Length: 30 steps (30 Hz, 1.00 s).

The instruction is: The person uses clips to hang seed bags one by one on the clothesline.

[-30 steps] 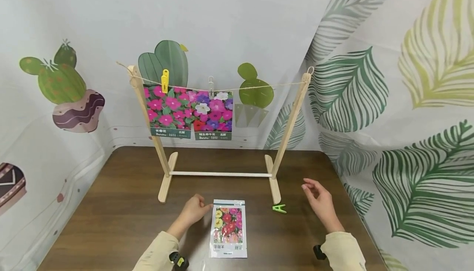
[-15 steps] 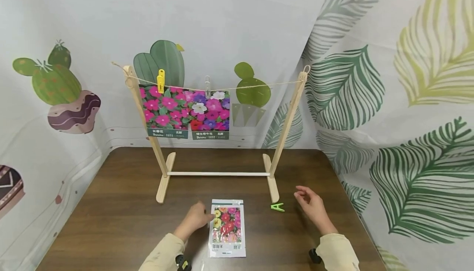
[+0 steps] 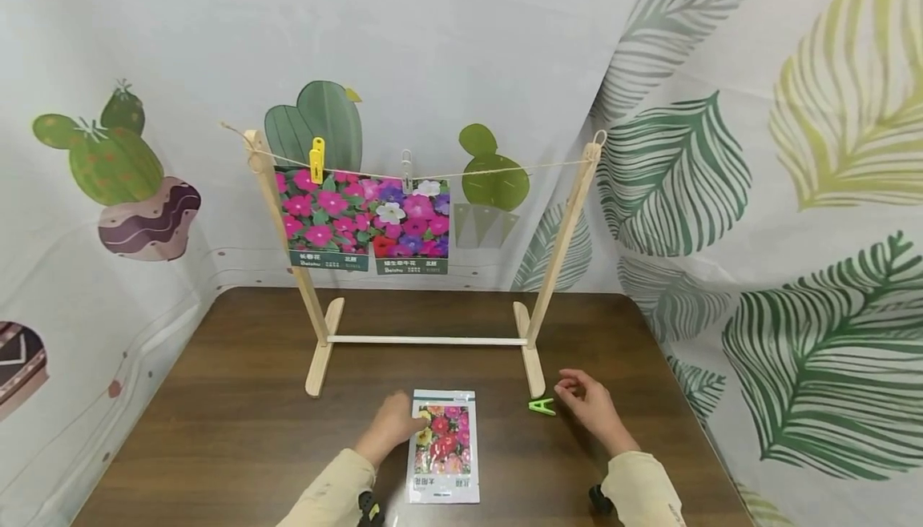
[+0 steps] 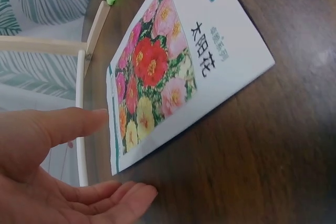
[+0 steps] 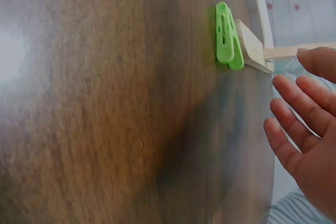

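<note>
A seed packet (image 3: 442,447) with red, pink and yellow flowers lies flat on the dark wooden table, its lettering upside down in the head view. My left hand (image 3: 392,424) is at the packet's upper left edge; in the left wrist view its thumb (image 4: 79,123) and fingers are spread apart on either side of the packet's corner. A light green clothespin (image 3: 542,406) lies near the right foot of the wooden stand. Just right of that clothespin is my right hand (image 3: 590,407). Its fingers (image 5: 296,121) are relaxed and hold nothing.
The wooden stand (image 3: 566,247) carries a string (image 3: 505,170) between its posts. Two flower packets (image 3: 328,215) hang there, one by a yellow clothespin (image 3: 317,160), the other by a pale grey clothespin (image 3: 407,171). A white crossbar (image 3: 425,340) joins the feet. Behind hangs a patterned cloth.
My left hand has moved right, its thumb now overlapping the packet's edge in the head view. My right hand has come left and down, closer to the green clothespin.
</note>
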Tool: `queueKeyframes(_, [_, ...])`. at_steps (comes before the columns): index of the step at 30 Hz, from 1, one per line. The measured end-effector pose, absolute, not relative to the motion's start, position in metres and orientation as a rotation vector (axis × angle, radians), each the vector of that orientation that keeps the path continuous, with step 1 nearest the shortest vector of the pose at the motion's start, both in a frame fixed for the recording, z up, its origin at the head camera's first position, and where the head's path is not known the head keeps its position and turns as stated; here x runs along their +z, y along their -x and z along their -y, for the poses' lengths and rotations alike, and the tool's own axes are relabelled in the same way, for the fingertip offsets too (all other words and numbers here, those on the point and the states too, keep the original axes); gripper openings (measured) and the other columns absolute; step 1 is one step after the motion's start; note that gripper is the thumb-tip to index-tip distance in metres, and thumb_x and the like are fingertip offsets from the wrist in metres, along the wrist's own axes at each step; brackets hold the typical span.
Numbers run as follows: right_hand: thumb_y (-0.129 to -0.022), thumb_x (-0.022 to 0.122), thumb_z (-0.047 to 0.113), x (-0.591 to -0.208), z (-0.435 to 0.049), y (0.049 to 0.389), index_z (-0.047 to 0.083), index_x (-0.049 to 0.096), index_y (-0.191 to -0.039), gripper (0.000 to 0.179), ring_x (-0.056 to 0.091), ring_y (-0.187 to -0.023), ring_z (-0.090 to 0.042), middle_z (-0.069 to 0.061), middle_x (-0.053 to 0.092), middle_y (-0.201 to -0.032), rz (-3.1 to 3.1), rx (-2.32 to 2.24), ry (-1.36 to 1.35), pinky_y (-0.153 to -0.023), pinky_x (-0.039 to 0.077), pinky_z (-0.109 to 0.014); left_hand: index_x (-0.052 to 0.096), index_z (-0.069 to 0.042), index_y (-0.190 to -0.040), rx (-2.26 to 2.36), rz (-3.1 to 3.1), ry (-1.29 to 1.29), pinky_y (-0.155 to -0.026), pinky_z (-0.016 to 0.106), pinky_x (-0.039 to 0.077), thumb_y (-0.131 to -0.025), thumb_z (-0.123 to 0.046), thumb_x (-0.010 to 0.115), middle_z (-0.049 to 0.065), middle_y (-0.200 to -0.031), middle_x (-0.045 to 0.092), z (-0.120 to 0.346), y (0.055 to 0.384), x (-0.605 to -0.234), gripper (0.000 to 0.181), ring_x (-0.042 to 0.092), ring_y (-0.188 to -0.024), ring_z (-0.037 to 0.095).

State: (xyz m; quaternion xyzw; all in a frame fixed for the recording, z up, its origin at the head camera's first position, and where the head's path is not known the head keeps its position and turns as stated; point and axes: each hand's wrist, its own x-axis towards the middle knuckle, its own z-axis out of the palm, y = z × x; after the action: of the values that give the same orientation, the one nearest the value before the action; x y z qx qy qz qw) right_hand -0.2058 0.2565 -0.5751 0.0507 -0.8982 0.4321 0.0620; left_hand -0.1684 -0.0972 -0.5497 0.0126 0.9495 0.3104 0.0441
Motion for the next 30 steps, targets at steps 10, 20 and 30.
queueKeyframes(10, [-0.081,0.076,0.004,-0.58,-0.249,0.207,-0.003,0.06,-0.117,0.041,0.062,-0.093,-0.028,-0.011,0.068,-0.101,2.805,1.293,-0.157,-0.08,0.05,-0.042,0.051,0.018,-0.092,0.81,-2.955,0.043,-0.074,0.05,0.048,-0.066,-0.018,0.087,0.024,-0.081,0.05,0.078,0.172,-0.549,0.057,0.053,-0.08,0.039])
queueKeyframes(20, [-0.072,0.078,-0.004,-0.587,-0.248,0.207,-0.003,0.059,-0.117,0.048,0.059,-0.095,-0.03,-0.01,0.066,-0.102,2.875,1.235,-0.214,-0.085,0.048,-0.046,0.056,0.013,-0.087,0.471,-3.091,-0.009,-0.069,0.043,0.042,-0.058,-0.034,0.091,0.019,-0.079,0.048,0.062,0.172,-0.558,0.066,0.048,-0.077,0.032])
queueKeyframes(30, [-0.069,0.083,0.0,-0.59,-0.248,0.209,0.001,0.065,-0.108,0.044,0.058,-0.092,-0.026,-0.006,0.063,-0.097,2.926,1.181,-0.274,-0.084,0.048,-0.045,0.055,0.011,-0.082,0.455,-3.137,0.036,-0.065,0.042,0.043,-0.051,-0.02,0.091,0.018,-0.076,0.045,0.055,0.173,-0.561,0.056,0.048,-0.075,0.032])
